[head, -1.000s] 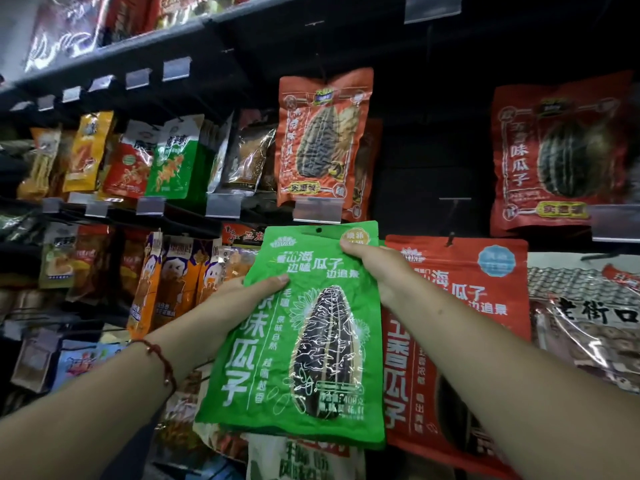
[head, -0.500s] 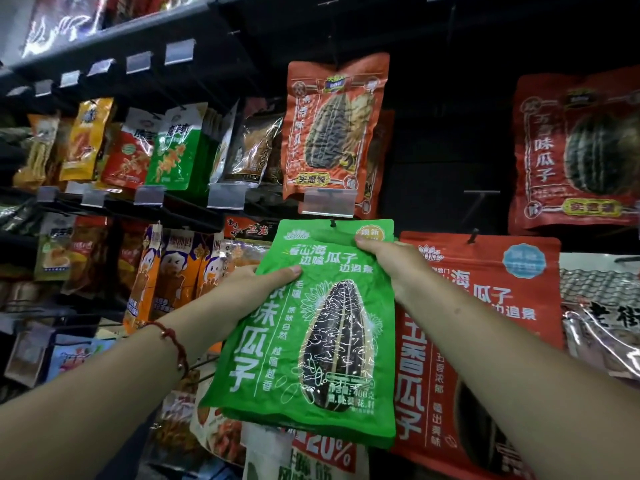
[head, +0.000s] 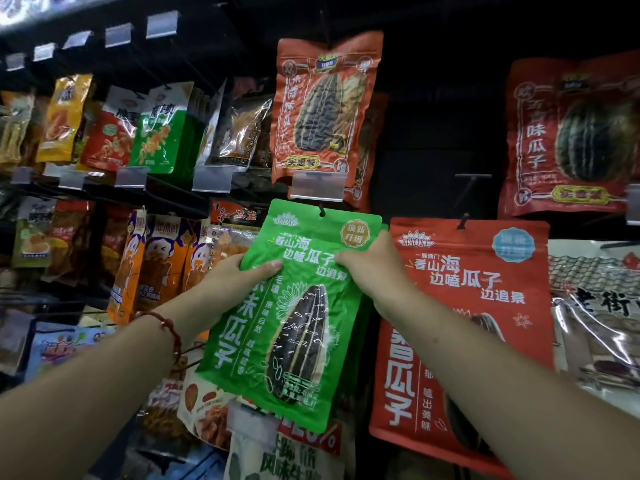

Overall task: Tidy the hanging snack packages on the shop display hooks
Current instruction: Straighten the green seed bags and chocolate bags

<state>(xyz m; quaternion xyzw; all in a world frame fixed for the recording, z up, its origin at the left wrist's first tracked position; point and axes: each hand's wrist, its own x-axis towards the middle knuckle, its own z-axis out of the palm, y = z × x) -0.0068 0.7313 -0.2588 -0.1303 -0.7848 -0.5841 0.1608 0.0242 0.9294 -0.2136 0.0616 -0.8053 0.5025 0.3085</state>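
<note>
Green seed bag point(head: 291, 313): centre of display, hole at top edge threaded on hook tip point(head: 322, 212); lower body swung out left, so hanging crooked, not yet flush w/ row. Held at upper third, both sides, prob. to steady and square it on the peg.
Left hand point(head: 239, 275): grip clamped on bag's left edge, thumb across front, fingers behind.
Right hand point(head: 372, 265): grip pinching bag's right edge near top corner; fingers mostly hidden behind bag.
Red seed bag point(head: 478, 289): just beside, right, on own hook, hanging straight; looks like the alignment ref.
Orange seed bag point(head: 325, 105): row above, directly over green bag, clear price tag holder point(head: 317, 185) under it.
Second red bag point(head: 571, 133): upper right, part cut off by frame.
Small snack packs point(head: 159, 133): upper left row, crowded, overlapping.
Orange cartoon packs point(head: 162, 258): left of green bag, same level.
Red cord bracelet point(head: 169, 327): left wrist.
Next, prob.: slide bag back along hook, release to hang plumb.
</note>
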